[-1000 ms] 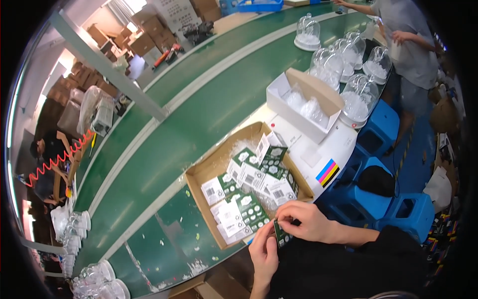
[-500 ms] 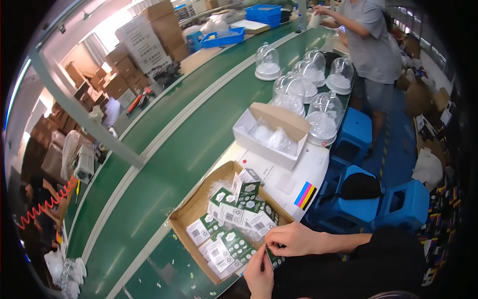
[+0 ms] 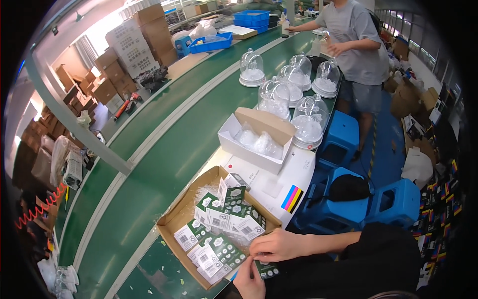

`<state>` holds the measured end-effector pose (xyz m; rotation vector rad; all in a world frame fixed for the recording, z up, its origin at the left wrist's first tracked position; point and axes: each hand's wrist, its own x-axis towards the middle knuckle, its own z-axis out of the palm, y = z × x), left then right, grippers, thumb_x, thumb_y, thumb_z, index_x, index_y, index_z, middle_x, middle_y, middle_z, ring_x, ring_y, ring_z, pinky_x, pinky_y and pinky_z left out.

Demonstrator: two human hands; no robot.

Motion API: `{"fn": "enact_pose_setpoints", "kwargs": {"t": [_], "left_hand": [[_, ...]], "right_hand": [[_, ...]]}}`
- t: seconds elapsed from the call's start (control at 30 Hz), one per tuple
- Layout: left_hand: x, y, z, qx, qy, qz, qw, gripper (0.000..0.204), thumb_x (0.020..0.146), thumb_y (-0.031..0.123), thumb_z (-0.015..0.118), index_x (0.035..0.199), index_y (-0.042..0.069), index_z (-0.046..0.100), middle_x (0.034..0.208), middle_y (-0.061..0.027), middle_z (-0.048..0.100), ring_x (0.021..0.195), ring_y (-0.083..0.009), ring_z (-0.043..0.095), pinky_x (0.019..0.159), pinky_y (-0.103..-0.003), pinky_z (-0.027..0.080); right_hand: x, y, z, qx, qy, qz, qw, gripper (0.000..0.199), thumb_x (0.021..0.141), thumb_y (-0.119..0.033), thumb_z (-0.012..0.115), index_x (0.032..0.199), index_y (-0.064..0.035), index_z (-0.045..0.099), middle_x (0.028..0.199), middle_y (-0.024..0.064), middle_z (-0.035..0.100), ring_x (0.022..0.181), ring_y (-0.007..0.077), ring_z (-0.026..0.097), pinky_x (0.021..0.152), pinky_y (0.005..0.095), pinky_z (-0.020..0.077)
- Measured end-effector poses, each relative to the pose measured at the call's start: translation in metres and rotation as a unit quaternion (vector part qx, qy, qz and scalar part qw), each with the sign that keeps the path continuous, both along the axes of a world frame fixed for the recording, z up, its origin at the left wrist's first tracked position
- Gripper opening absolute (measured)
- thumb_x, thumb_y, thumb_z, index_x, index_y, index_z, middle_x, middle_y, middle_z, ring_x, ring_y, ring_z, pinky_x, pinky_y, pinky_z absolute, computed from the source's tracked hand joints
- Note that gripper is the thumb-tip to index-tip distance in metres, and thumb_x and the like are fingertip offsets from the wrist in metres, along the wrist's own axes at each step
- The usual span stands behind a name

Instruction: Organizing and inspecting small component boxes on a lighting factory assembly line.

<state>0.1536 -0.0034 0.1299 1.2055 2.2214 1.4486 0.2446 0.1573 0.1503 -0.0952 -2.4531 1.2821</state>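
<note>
Close against my body, at the near side of an open cardboard box [image 3: 172, 225], my two hands meet over a small green printed card [image 3: 268, 270]. The fingertips of my left hand [image 3: 249, 280] pinch its left edge. Bent over its top edge, my right hand [image 3: 279, 245] grips it with thumb and fingers. Part of the card is covered by my fingers and the dark sleeve. Inside the box lies a loose heap of similar green and white printed cards [image 3: 219, 254], with clear plastic film among them.
Beyond the box stands a white carton [image 3: 254, 153] holding wrapped clear pieces. Several clear domes on white bases [image 3: 309, 124] line the green conveyor [image 3: 172, 144]. Blue stools [image 3: 348, 199] stand at right. A co-worker in a grey shirt [image 3: 351, 45] is at the far end.
The whole view has shifted, so things sit farther left. More of the green card shows below my fingers. The co-worker's arm now reaches out to a bottle on the conveyor.
</note>
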Motion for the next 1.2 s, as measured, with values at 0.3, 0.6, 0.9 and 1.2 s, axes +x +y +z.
{"fn": "enact_pose_setpoints", "kwargs": {"t": [0.3, 0.6, 0.9, 1.2], "left_hand": [[-0.008, -0.002, -0.015, 0.061, -0.030, -0.053, 0.996, 0.017, 0.089, 0.007, 0.067, 0.106, 0.003, 0.066, 0.078, -0.0043, 0.064, 0.064, -0.0060, 0.055, 0.059, -0.022, 0.048], [-0.010, -0.003, 0.022, -0.213, -0.114, 0.008, 0.970, 0.011, 0.087, 0.010, 0.070, 0.094, 0.002, 0.068, 0.067, -0.0073, 0.060, 0.061, -0.0133, 0.058, 0.060, -0.025, 0.047], [-0.032, 0.007, -0.016, 0.017, 0.013, -0.153, 0.988, 0.029, 0.089, 0.007, 0.067, 0.116, 0.000, 0.060, 0.083, -0.0081, 0.065, 0.072, -0.0096, 0.060, 0.067, -0.023, 0.048], [-0.027, 0.028, 0.055, 0.131, -0.187, -0.070, 0.971, 0.038, 0.097, 0.009, 0.051, 0.132, -0.001, 0.043, 0.079, -0.0071, 0.062, 0.063, -0.0127, 0.055, 0.062, -0.025, 0.049]], "right_hand": [[0.014, 0.003, -0.005, -0.102, 0.029, 0.024, 0.994, 0.013, 0.090, -0.016, 0.064, 0.095, -0.0035, 0.065, 0.102, 0.0063, 0.065, 0.089, 0.0252, 0.065, 0.077, 0.0327, 0.0519], [0.003, -0.011, 0.007, -0.155, 0.046, 0.028, 0.987, 0.016, 0.093, -0.016, 0.062, 0.096, -0.0010, 0.068, 0.094, 0.0114, 0.067, 0.087, 0.0265, 0.065, 0.076, 0.0328, 0.0505], [-0.008, -0.012, -0.004, -0.207, 0.054, 0.003, 0.977, 0.021, 0.097, -0.014, 0.055, 0.108, 0.0014, 0.066, 0.100, 0.0109, 0.071, 0.092, 0.0216, 0.067, 0.082, 0.0302, 0.0511], [0.017, 0.002, 0.015, -0.300, -0.019, -0.154, 0.941, 0.023, 0.096, -0.017, 0.059, 0.109, -0.0006, 0.069, 0.090, 0.0051, 0.071, 0.082, 0.0047, 0.058, 0.073, 0.0229, 0.0484]]}}
